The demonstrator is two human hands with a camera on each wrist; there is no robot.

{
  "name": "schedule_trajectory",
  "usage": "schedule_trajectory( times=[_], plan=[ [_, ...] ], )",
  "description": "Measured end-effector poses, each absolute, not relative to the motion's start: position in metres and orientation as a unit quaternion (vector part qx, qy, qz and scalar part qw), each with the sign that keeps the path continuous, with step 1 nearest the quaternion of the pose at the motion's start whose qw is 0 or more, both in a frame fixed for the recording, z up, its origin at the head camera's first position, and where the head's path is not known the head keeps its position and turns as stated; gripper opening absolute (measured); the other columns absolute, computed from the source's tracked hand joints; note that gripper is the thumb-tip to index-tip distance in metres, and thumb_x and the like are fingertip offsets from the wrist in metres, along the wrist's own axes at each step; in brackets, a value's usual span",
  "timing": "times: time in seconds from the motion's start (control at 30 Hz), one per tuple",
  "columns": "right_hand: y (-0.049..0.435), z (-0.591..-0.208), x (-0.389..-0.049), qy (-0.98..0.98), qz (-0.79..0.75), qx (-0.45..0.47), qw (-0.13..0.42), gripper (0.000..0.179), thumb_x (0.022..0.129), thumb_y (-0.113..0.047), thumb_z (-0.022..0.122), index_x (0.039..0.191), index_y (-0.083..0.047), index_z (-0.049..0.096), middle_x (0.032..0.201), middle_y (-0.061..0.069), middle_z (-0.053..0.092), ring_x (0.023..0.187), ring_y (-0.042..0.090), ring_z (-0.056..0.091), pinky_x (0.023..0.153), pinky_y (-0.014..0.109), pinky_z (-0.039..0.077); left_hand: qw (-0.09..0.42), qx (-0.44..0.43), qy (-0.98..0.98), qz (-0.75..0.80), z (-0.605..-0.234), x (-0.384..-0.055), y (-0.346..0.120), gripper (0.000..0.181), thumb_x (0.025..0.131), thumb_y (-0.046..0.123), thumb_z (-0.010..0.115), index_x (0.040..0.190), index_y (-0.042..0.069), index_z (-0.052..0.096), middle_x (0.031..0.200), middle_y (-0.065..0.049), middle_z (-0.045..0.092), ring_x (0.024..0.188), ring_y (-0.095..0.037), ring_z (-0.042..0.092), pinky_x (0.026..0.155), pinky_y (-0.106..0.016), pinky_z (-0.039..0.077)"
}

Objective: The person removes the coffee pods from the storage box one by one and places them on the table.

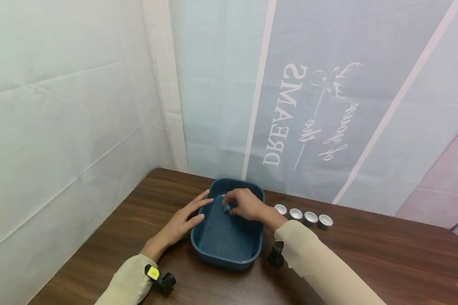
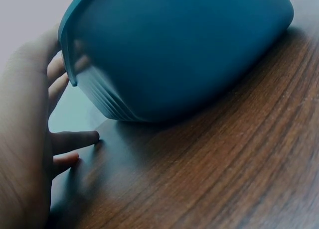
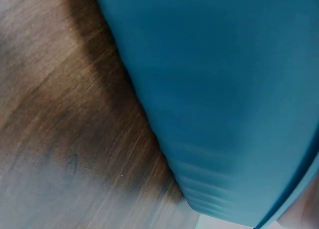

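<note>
Looks like I'm at the placing step: right hand [image 1: 245, 204] pinching a coffee capsule [image 1: 227, 207] inside the blue basin [image 1: 229, 242] near the worktop's [image 1: 389, 254] far edge, left hand [image 1: 181, 223] spread alongside, so release is probably next.

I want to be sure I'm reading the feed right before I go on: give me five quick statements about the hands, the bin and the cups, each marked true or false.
1. The right hand reaches into the blue bin. True.
2. Six silver-topped cups show in a row on the table. False: four silver-topped cups show in a row on the table.
3. The left hand is at the bin's left side. True.
4. That row lies to the left of the bin. False: it lies to the right.
5. The right hand pinches a small cup. True.
</note>
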State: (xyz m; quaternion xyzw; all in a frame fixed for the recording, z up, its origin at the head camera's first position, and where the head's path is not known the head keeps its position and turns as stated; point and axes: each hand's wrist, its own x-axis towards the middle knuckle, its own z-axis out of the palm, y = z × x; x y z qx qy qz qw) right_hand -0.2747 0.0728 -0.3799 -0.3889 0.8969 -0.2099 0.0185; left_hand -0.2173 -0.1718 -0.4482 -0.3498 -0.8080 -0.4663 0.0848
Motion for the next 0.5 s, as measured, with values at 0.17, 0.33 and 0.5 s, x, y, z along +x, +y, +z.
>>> schedule_trajectory(
  times=[0.17, 0.33, 0.5],
  plan=[
    [0.0725, -0.3798, -0.2747, 0.896, -0.209, -0.390, 0.039, 0.033, 0.079, -0.001, 0.076, 0.110, -0.010, 0.068, 0.107, 0.003, 0.067, 0.097, 0.015, 0.063, 0.084, 0.034, 0.051, 0.087, -0.346, -0.810, -0.465, -0.4486, -0.2175, -0.1714, 0.046, 0.102, 0.018, 0.046, 0.147, 0.019, 0.039, 0.158, 0.000, 0.018, 0.143, -0.023, 0.020, 0.103, -0.062, 0.025],
    [0.0730, -0.3797, -0.2747, 0.890, -0.205, -0.402, 0.068, 0.036, 0.079, -0.005, 0.078, 0.112, -0.012, 0.067, 0.109, 0.002, 0.067, 0.099, 0.014, 0.063, 0.085, 0.034, 0.051, 0.084, -0.342, -0.814, -0.463, -0.4483, -0.2170, -0.1709, 0.046, 0.102, 0.017, 0.046, 0.147, 0.015, 0.039, 0.158, 0.000, 0.018, 0.143, -0.023, 0.020, 0.103, -0.063, 0.025],
    [0.0727, -0.3801, -0.2761, 0.887, -0.206, -0.403, 0.093, 0.036, 0.079, -0.007, 0.079, 0.112, -0.014, 0.067, 0.109, 0.001, 0.067, 0.099, 0.013, 0.062, 0.085, 0.034, 0.051, 0.080, -0.337, -0.813, -0.468, -0.4476, -0.2168, -0.1710, 0.046, 0.102, 0.021, 0.046, 0.147, 0.015, 0.040, 0.158, 0.002, 0.018, 0.143, -0.022, 0.019, 0.104, -0.062, 0.024]
  ],
)
